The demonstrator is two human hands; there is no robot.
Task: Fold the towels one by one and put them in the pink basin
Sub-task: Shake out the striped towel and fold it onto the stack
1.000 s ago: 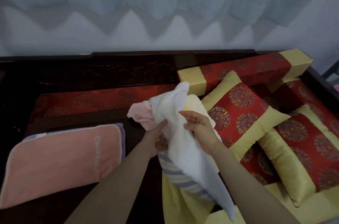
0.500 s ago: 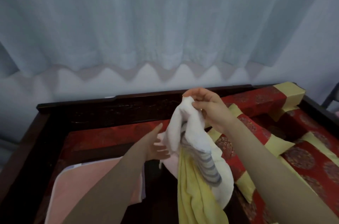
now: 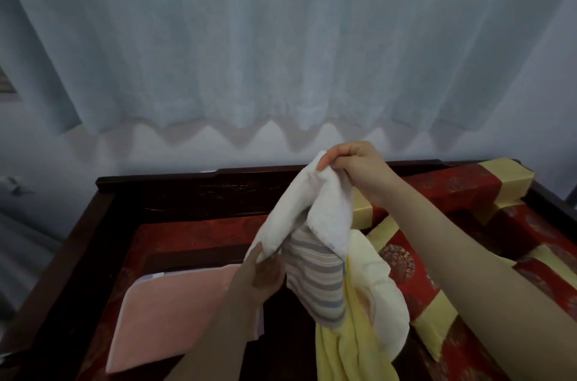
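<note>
My right hand (image 3: 352, 168) pinches the top of the white towel (image 3: 324, 212), held above the bench (image 3: 156, 184). My left hand (image 3: 262, 271) grips its lower edge. A striped towel (image 3: 318, 280) and a yellow towel (image 3: 343, 346) hang tangled beneath it. A folded pink towel (image 3: 175, 312) lies to the left, red cushions (image 3: 406, 274) to the right.

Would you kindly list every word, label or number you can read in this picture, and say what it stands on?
No text can be read.
On the red cushions: round medallions, too blurred to tell whether they hold characters.
On the pink towel, white towel and striped towel: no lettering shows.
</note>
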